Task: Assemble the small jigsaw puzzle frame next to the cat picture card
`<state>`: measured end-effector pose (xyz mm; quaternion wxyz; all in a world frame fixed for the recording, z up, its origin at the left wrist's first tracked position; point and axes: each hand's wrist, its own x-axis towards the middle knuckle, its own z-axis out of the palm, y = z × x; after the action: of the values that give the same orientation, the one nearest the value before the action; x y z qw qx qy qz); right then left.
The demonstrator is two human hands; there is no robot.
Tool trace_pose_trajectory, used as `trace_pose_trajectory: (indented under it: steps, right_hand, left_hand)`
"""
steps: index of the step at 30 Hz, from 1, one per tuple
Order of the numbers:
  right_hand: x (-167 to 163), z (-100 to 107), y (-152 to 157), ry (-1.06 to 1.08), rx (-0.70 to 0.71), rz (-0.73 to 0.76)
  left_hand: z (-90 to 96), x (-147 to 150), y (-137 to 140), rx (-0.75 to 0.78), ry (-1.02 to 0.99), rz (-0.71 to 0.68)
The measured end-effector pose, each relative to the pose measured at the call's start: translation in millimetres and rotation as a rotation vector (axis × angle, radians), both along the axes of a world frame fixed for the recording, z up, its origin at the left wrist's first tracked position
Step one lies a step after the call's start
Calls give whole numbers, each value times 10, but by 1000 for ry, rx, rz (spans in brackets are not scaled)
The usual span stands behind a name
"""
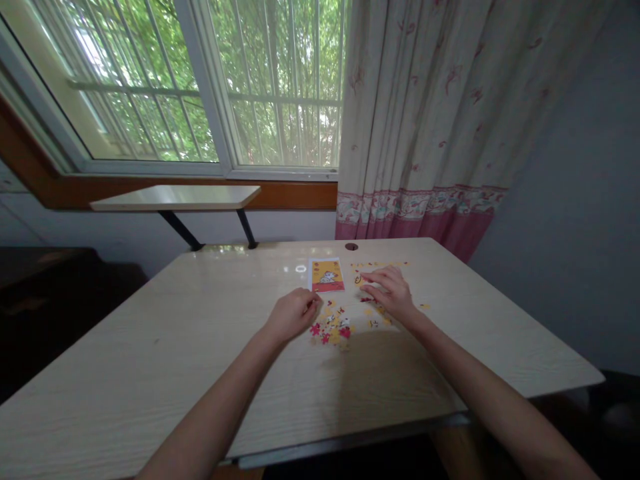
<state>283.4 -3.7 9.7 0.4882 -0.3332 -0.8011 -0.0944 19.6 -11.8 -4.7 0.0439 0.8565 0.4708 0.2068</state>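
Note:
My left hand (294, 312) rests by the lower left corner of a picture card (327, 275), its fingers curled together. Whatever may be between those fingertips is too small to make out. The card shows a white cartoon animal on yellow and red. Just right of that hand lies a loose heap of jigsaw puzzle pieces (330, 328) in yellow, red and white. My right hand (390, 292) hovers over the right side, thumb and forefinger apart, with nothing visible between them. Near its fingertips are a few puzzle pieces (358, 278), and others lie partly hidden under the palm.
A row of yellow pieces (375, 264) runs along the back of the pale desk (200, 347). A raised shelf (175, 195) stands at the back left. Behind are a cable hole (352, 247), a curtain (415, 133) and a barred window (280, 87).

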Motion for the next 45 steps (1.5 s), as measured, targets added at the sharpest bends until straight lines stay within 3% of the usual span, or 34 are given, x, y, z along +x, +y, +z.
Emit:
trace_pose_trajectory:
  steps: [17,22,27,31,45]
  right_hand:
    - [66,30,53,-30,-15,-15]
    - [246,29,398,-178,-315,-128]
    - [373,-119,846,-163,-610,-283]
    - [359,-239,1059,-200,-808,-325]
    - [364,-381,1197,-277,-850,-353]
  left_hand:
    - [27,18,-22,23,65,-3]
    - [24,30,-31,23,78,2]
    - [24,34,-33,23,78,-10]
    - [22,26,-37,18,76,-12]
    - [32,33,-46,14,72,-6]
